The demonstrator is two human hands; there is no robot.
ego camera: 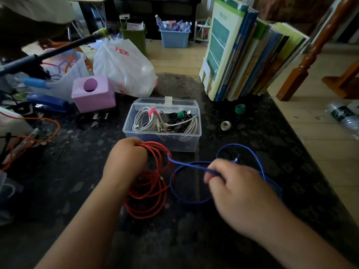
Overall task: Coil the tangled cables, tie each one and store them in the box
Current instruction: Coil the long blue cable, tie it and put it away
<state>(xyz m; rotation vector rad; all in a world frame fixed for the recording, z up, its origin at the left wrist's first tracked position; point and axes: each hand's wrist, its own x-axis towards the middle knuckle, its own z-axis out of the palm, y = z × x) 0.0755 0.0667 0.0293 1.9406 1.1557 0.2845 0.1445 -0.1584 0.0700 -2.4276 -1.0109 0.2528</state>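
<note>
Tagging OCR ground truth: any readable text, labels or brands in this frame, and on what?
None can be read for certain.
White plastic bag: red print, too blurred to read.
Front book cover: lines of print, too small.
Other book spines: lettering blurred.
Bottle on the floor: dark label, unreadable.

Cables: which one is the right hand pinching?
The blue cable, pinched by the right hand. The red cable is in the left hand; the others lie in the box.

Single head-worn view, forward and down, close over the table (pixel 242 133).
</note>
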